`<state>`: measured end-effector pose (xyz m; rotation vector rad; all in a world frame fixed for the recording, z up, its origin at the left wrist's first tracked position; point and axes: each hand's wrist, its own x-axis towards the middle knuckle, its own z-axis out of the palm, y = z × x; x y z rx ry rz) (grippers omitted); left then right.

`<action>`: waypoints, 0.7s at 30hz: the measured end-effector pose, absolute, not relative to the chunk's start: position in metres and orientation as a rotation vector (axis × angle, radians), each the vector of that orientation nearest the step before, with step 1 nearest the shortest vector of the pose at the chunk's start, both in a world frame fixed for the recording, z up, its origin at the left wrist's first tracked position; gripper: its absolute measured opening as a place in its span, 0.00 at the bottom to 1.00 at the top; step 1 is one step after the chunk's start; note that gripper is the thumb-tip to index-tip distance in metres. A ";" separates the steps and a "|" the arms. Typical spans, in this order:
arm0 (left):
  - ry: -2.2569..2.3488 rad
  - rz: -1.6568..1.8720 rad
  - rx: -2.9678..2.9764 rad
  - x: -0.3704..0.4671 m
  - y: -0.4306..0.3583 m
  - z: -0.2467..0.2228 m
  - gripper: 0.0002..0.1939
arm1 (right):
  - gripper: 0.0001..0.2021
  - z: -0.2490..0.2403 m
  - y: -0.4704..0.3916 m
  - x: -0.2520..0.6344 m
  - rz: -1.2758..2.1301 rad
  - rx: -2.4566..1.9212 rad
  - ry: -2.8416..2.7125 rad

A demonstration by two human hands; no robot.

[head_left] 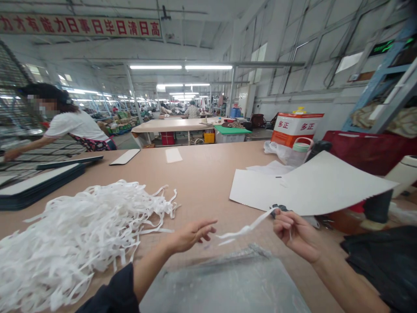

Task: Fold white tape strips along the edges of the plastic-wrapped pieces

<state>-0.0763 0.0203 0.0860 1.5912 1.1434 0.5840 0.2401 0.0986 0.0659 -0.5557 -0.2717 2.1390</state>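
- white strip (252, 225): one end in the right hand (293, 232), rest slants down-left over the desk (208, 182)
- right grip: thumb and fingers pinched on the strip end
- left hand (195, 235): grip released, fingers extended near the strip's low end, contact unclear
- clear plastic sheet (224, 287): on the desk, nearest the wearer, below the hands
- heap of white strips (74, 239): left of the left hand
- large pale panel (293, 187): just beyond the right hand
- orange-and-white tin (295, 128): behind the panel
- board stack (39, 187): far left, co-worker (78, 124) leaning beyond it
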 end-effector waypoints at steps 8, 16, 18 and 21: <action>1.428 0.629 1.765 -0.053 0.033 0.074 0.20 | 0.03 0.086 0.080 0.210 2.184 -0.670 -0.550; 1.562 0.710 2.044 0.011 0.038 0.068 0.15 | 0.05 0.132 0.050 0.169 2.191 -0.542 -0.906; 1.522 0.668 2.059 0.007 0.038 0.070 0.14 | 0.04 0.130 0.055 0.176 2.161 -0.579 -0.843; 1.525 0.539 2.060 -0.012 0.038 0.074 0.16 | 0.02 0.119 0.073 0.197 2.069 -0.622 -0.691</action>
